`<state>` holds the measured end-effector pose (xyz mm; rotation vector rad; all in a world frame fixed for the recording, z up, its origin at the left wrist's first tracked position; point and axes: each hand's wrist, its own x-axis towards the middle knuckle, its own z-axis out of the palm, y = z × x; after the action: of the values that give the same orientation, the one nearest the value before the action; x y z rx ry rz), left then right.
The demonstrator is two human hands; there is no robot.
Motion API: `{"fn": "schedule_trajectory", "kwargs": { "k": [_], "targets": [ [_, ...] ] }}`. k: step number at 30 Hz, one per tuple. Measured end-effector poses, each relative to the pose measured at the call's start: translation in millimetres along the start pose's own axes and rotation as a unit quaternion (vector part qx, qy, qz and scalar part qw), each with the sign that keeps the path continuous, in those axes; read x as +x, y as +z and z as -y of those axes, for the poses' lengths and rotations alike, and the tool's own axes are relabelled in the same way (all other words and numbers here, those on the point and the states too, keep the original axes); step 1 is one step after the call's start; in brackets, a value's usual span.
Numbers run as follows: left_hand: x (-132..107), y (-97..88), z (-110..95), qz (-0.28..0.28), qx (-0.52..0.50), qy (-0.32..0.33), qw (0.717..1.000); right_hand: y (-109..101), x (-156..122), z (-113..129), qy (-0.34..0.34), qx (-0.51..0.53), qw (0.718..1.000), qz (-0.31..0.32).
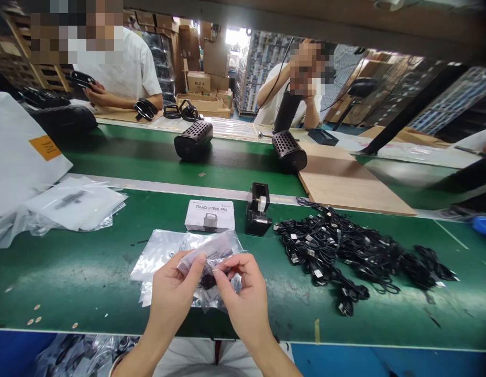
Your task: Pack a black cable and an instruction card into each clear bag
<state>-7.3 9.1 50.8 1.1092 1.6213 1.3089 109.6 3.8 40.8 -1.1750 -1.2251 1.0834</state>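
My left hand (174,293) and my right hand (243,296) are raised together over the green table's near edge. Both pinch a small clear plastic bag (211,251) with a dark coiled cable (207,281) inside it. Under the hands lie a few more clear bags (160,251). A white booklet (210,214) printed "Thunder Trail Pro" lies just beyond them. To the right of it stands a black tape dispenser (257,210).
A heap of black cables (345,251) covers the table to the right. White plastic bags (74,204) lie at the left. Two black perforated speakers (194,139) (289,150) rest on the green belt. Two people sit across it. A cardboard sheet (345,183) lies far right.
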Motion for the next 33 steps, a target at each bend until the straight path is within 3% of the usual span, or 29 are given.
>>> {"fn": "schedule_trajectory", "kwargs": {
  "k": [8,17,27,31,33],
  "targets": [
    [2.7,-0.7,-3.9,-0.028,-0.001,-0.003,1.000,-4.5,-0.8,6.1,0.136,0.108,0.980,0.098],
    [-5.1,2.2,-10.6,-0.028,0.005,0.014,1.000,-1.3,6.2,1.1,0.138,0.061,0.988,0.027],
    [-3.9,-5.0,-8.9,0.022,0.000,-0.004,1.000,-6.0,6.9,-8.5,0.164,0.024,0.985,0.044],
    [-7.1,-1.2,-15.2,0.009,-0.035,-0.032,0.999,-13.2,9.9,-0.2,0.126,-0.088,0.987,-0.047],
    [-8.5,-0.1,-16.3,0.018,-0.052,-0.043,0.998,-15.4,13.8,3.9,0.112,-0.090,0.989,-0.042]
  ]
}}
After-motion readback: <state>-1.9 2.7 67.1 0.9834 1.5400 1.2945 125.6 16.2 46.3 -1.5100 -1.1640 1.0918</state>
